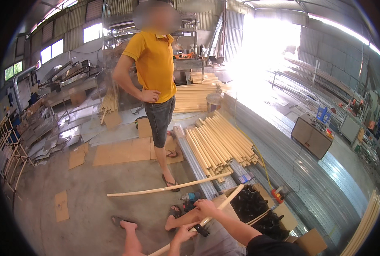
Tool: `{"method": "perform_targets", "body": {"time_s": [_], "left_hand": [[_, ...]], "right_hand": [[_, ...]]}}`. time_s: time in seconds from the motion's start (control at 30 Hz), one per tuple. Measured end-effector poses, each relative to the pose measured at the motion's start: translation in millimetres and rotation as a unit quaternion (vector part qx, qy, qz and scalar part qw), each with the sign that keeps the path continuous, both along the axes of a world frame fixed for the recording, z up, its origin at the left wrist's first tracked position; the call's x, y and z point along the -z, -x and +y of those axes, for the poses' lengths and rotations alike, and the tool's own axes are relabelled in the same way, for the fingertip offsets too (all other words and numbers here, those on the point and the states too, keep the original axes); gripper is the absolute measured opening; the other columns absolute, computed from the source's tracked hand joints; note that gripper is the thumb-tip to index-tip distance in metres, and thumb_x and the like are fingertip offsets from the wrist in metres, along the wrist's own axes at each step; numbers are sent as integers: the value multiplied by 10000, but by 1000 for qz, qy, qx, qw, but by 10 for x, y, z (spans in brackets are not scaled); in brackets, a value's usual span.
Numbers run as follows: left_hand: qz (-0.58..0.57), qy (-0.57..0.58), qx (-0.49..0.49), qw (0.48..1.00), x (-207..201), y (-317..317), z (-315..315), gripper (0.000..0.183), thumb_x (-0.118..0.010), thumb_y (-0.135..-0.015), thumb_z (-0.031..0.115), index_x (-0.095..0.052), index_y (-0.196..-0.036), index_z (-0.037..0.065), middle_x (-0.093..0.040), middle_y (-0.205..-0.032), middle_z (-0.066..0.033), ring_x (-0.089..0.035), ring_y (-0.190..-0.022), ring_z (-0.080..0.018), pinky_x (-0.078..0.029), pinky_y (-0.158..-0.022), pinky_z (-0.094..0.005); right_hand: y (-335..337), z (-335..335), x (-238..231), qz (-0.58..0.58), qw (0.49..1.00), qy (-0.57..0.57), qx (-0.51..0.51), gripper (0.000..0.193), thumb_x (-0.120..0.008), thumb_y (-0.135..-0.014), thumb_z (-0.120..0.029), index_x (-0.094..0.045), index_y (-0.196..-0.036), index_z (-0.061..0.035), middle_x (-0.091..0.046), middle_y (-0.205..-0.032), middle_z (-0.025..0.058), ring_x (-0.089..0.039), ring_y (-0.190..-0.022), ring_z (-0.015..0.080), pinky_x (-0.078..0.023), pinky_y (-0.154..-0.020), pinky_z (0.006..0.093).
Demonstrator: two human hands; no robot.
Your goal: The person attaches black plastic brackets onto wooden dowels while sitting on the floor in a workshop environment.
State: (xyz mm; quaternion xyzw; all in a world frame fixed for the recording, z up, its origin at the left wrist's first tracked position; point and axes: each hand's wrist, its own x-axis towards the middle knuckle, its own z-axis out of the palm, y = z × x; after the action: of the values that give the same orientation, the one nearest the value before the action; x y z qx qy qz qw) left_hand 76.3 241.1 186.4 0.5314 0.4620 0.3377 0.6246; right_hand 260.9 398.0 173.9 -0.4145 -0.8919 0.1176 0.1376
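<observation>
A long pale wooden-looking pole (229,197) slants across my lap from lower left to upper right. My left hand (184,233) is closed around its lower part, beside a black fitting (202,230) on the pole. My right hand (206,208) grips the pole higher up, fingers bent over it. A cordless drill (191,196) in teal and black lies just beyond my right hand. Right of my hands stands an open cardboard box (289,216) full of black fittings (249,202). Another pale pole (168,187) lies ahead, its right end by the pole stack.
A stack of pale poles (220,143) rests on metal profiles (275,141) ahead right. A person in a yellow shirt (153,64) stands ahead, hand on hip. A yellow cord (258,155) runs to a red socket (277,195). Flat cardboard (121,152) lies on the floor.
</observation>
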Motion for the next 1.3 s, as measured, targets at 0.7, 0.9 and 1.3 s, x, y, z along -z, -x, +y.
{"method": "perform_targets", "body": {"time_s": [0.7,0.9,1.3], "left_hand": [[48,-78,-11,996,-83,-16,-12,547,-661,-804,60,-625,-1342,152,-618,-755,-25,-515,-622,-84,-461,-602,-271],[79,-121,-21,989,17,-43,-36,506,-683,-827,90,-626,-1329,121,-714,-989,-89,-633,-837,-142,-503,-786,-307],[155,-83,-111,978,327,745,-86,625,-755,-842,347,-567,-1331,7,-683,-1182,-175,-654,-1090,-278,-508,-941,-395]], "right_hand": [[-26,-30,35,92,995,4,33,274,-687,-757,-208,-717,-989,-65,-690,-965,134,-655,-947,348,-537,-802,446],[21,-152,-171,214,976,20,23,207,-706,-747,-120,-727,-942,-53,-692,-885,136,-677,-844,329,-538,-714,418],[73,-782,-444,217,975,41,16,113,-723,-824,-114,-727,-901,-32,-681,-756,140,-657,-644,289,-517,-618,371]]}}
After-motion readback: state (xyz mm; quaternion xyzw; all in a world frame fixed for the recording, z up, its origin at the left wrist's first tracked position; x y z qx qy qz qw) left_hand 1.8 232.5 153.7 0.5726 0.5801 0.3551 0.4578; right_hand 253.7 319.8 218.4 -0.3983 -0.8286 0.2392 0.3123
